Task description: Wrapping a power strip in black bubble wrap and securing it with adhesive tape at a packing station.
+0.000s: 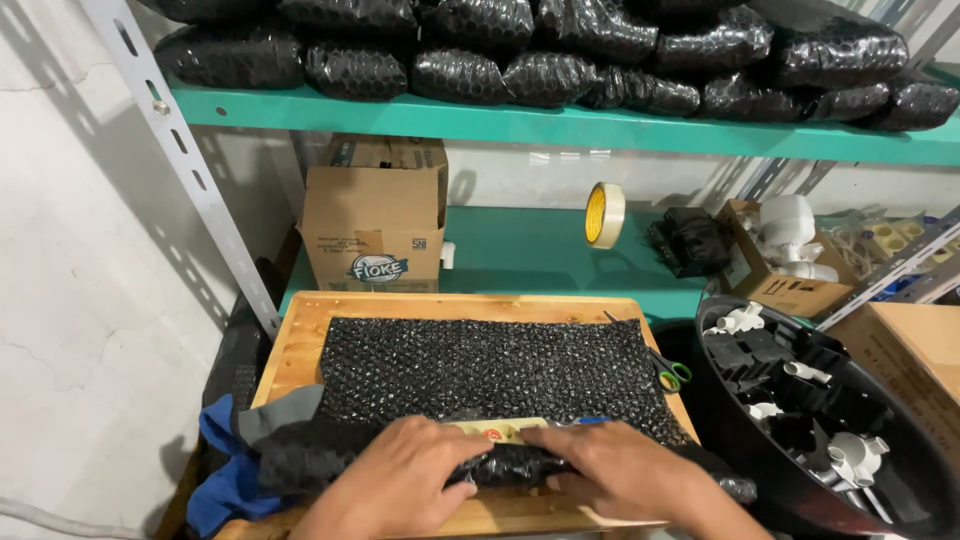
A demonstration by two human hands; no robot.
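Bubble-wrap roll [500,465], left hand [400,478], right hand [615,468] pressing flat

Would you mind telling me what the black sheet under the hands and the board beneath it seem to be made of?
The black sheet looks like plastic bubble wrap: glossy, with rows of small raised bubbles catching light. The board appears to be bare, pale wood, with visible grain and plank seams. The left hand and right hand press a rolled, wrapped bundle, seemingly the same wrap.

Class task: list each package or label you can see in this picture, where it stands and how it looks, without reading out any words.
Open cardboard box: lower shelf, left; brown, oval label.
Second cardboard box: shelf right; brown, white parts inside.
Black bubble-wrapped bundles: top shelf, rounded.
Cream label: between left hand and right hand, red mark.
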